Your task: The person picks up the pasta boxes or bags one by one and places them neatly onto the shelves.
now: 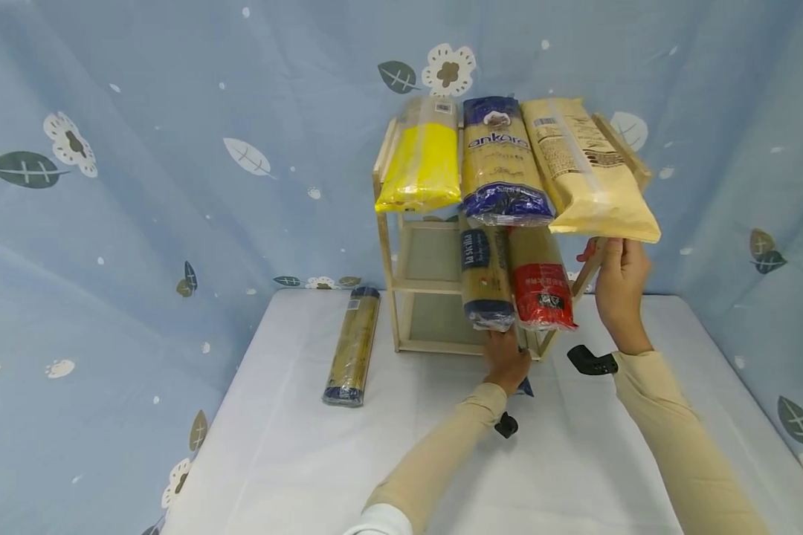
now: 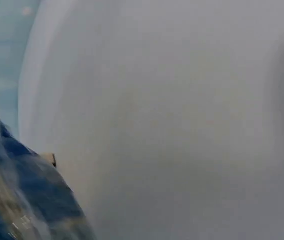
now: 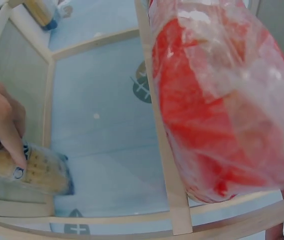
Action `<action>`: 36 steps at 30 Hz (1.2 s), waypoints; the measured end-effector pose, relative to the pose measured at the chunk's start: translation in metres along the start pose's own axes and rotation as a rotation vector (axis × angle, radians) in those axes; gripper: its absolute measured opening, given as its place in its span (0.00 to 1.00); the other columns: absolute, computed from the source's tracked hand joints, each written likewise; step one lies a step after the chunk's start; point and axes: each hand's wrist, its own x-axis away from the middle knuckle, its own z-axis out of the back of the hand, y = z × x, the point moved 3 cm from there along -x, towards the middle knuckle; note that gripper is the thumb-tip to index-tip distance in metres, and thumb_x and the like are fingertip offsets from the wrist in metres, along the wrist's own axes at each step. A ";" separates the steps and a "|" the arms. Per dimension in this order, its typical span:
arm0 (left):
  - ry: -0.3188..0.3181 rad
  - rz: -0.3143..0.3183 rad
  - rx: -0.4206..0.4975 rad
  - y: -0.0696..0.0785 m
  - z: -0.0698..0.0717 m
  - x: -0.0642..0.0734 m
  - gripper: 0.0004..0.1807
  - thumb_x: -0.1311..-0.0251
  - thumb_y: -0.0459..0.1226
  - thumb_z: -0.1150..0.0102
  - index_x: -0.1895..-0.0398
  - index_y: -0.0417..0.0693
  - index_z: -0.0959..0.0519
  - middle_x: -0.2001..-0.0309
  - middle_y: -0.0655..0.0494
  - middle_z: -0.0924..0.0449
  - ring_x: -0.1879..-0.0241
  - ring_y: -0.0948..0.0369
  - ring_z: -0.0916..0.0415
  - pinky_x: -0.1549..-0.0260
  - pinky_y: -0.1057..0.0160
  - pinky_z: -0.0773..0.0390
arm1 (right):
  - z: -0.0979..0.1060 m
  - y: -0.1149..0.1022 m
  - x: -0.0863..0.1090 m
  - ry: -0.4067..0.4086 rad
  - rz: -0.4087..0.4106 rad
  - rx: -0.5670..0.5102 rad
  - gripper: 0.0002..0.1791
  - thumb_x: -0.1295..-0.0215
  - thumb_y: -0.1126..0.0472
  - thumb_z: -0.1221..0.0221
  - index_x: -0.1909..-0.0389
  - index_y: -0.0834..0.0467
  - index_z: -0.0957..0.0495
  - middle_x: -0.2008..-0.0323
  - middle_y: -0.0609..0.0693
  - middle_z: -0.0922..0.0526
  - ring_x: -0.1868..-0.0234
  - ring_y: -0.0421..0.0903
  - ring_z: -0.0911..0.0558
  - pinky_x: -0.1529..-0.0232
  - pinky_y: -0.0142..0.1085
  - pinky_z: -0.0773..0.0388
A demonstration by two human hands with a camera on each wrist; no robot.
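Observation:
In the head view, my left hand reaches in at the bottom level of a wooden rack. The right wrist view shows that left hand gripping a clear pasta packet with blue ends. A blue packet end fills the lower left of the left wrist view. My right hand holds the rack's right side frame, below a cream packet; its fingertips are partly hidden. Above my left hand, a blue-labelled pasta packet and a red-labelled pasta packet lie on the middle level.
On top of the rack lie a yellow packet and a blue-ended pasta packet, beside the cream one. Another pasta packet lies on the white table, left of the rack. A patterned blue curtain hangs behind and at both sides.

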 end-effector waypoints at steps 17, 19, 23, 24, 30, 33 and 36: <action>-0.239 -0.042 -0.024 -0.011 0.013 -0.008 0.21 0.41 0.43 0.43 0.44 0.51 0.28 0.43 0.51 0.30 0.45 0.52 0.32 0.56 0.56 0.26 | -0.002 0.000 0.001 0.019 0.019 -0.010 0.14 0.24 0.65 0.61 0.54 0.65 0.27 0.75 0.66 0.30 0.76 0.45 0.25 0.66 0.30 0.25; -0.214 -0.049 0.034 -0.012 0.018 -0.006 0.13 0.40 0.40 0.44 0.53 0.49 0.26 0.48 0.51 0.28 0.48 0.53 0.30 0.59 0.56 0.26 | -0.001 0.001 0.001 0.023 0.021 -0.012 0.14 0.24 0.65 0.61 0.54 0.65 0.26 0.75 0.66 0.30 0.76 0.46 0.25 0.66 0.30 0.25; -0.167 -0.106 0.076 -0.020 0.025 -0.003 0.06 0.38 0.39 0.45 0.60 0.49 0.27 0.57 0.54 0.27 0.51 0.54 0.29 0.61 0.58 0.26 | -0.001 0.000 0.001 0.025 0.025 -0.016 0.14 0.24 0.66 0.61 0.55 0.66 0.26 0.75 0.67 0.30 0.77 0.46 0.25 0.68 0.30 0.25; -0.157 -0.126 0.073 -0.023 0.027 -0.002 0.06 0.38 0.39 0.45 0.59 0.50 0.27 0.56 0.54 0.27 0.50 0.54 0.29 0.59 0.57 0.27 | -0.001 0.000 0.001 0.023 0.026 -0.014 0.14 0.24 0.66 0.61 0.54 0.66 0.26 0.75 0.67 0.30 0.77 0.46 0.25 0.68 0.30 0.25; -0.121 -0.283 0.068 -0.028 0.043 0.000 0.09 0.37 0.37 0.45 0.55 0.46 0.26 0.59 0.52 0.24 0.54 0.54 0.26 0.47 0.53 0.30 | -0.001 0.000 0.001 0.012 0.017 -0.009 0.14 0.24 0.65 0.61 0.54 0.66 0.27 0.74 0.66 0.30 0.76 0.46 0.25 0.67 0.30 0.25; -0.124 -0.351 0.058 -0.029 0.052 0.003 0.12 0.36 0.37 0.46 0.51 0.46 0.26 0.57 0.51 0.23 0.54 0.54 0.25 0.47 0.52 0.29 | -0.001 0.000 0.001 0.011 0.011 -0.014 0.15 0.24 0.65 0.61 0.53 0.67 0.27 0.74 0.65 0.30 0.76 0.45 0.25 0.67 0.30 0.25; -0.136 -0.393 0.051 -0.031 0.062 0.009 0.16 0.37 0.36 0.44 0.46 0.46 0.26 0.48 0.51 0.23 0.47 0.51 0.27 0.48 0.53 0.28 | -0.001 0.001 0.001 0.010 0.010 -0.012 0.15 0.24 0.65 0.61 0.52 0.67 0.27 0.74 0.64 0.30 0.76 0.45 0.25 0.67 0.29 0.25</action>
